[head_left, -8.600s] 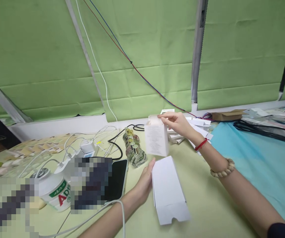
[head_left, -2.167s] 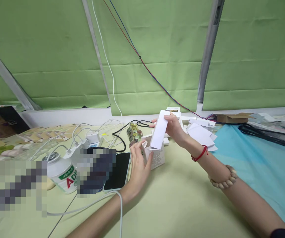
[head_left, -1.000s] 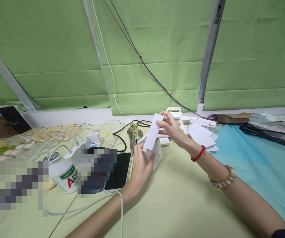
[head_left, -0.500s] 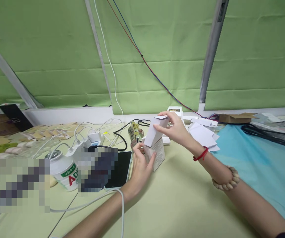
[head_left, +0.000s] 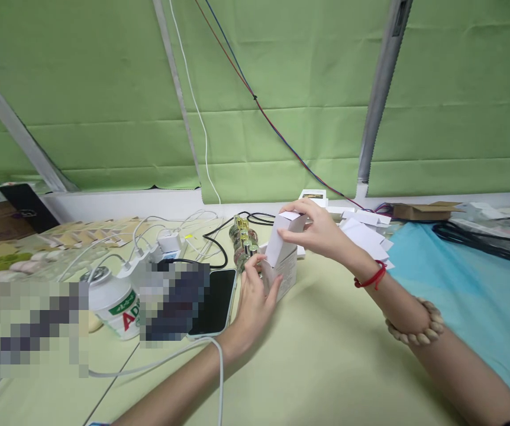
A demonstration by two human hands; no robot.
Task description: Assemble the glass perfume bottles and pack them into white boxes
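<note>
My left hand (head_left: 255,296) grips a small white printed box (head_left: 287,273) standing on the pale green table (head_left: 326,367). My right hand (head_left: 321,232) holds a folded white card insert (head_left: 281,242) by its top end, its lower end down in the box's open top. Just left of the box stands a row of small glass bottles with gold caps (head_left: 242,242). Behind my right hand lies a pile of flat white cards (head_left: 365,234).
A phone (head_left: 214,300) lies face up left of my left hand, beside a white can with a green and red label (head_left: 113,299). White chargers and cables (head_left: 166,245) spread at the back left. A blue cloth (head_left: 468,290) with black cable covers the right side.
The white insert, held up slanting over the box a second ago, has gone lower into the box's open top. Both hands have stayed at the box.
</note>
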